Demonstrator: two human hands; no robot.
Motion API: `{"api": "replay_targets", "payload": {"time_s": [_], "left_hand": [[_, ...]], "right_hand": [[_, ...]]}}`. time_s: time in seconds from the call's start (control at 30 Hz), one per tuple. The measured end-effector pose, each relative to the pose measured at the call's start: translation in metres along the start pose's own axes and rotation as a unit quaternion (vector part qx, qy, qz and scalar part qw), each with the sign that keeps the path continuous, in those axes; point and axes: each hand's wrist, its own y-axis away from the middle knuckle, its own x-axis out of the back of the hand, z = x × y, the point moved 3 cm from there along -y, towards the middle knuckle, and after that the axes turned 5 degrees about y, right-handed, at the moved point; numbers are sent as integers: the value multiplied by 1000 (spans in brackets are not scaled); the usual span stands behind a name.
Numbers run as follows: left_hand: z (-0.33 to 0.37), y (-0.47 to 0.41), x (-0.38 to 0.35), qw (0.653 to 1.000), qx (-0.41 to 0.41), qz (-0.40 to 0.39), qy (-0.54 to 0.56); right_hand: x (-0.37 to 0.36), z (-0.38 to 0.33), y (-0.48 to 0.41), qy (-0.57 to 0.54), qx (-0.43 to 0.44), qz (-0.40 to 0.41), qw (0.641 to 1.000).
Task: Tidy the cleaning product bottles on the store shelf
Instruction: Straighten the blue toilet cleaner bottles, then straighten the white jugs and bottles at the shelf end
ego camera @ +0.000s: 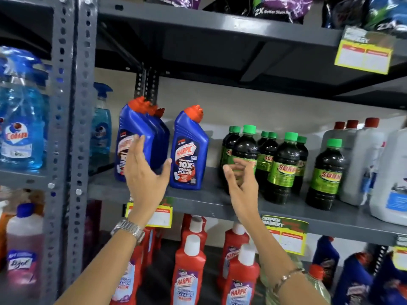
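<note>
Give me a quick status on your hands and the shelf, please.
Left hand open against leftmost blue Harpic bottle. Right hand open, empty, near green-capped bottles. Nothing blocking.

- Blue bottles (136, 139) with red caps, a close row running front to back at the left end of the grey shelf (198, 201), leaning slightly right.
- One more blue bottle (189, 150) with a red cap, upright just to their right and apart from them, its label facing out.
- Dark bottles (282, 168) with green caps and green labels, upright in a loose cluster mid-shelf; one stands a little apart on the right.
- White jugs (361, 164) with red caps, upright at the right end of the shelf.
</note>
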Motion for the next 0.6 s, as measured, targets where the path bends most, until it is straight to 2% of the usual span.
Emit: {"api": "replay_targets", "payload": {"time_s": [0.17, 0.3, 0.4, 0.5, 0.6], "left_hand": [[88, 34, -64, 991, -70, -30, 113], [164, 75, -125, 973, -65, -64, 212], [219, 109, -171, 955, -53, -118, 266], [270, 146, -217, 934, -36, -201, 293], [307, 181, -259, 918, 2, -279, 283]], "right_hand": [[103, 17, -10, 24, 45, 114, 992], [204, 50, -21, 91, 35, 218, 971], [281, 76, -26, 136, -1, 310, 941], [362, 98, -27, 224, -35, 400, 888], [427, 120, -34, 334, -124, 402, 844]]}}
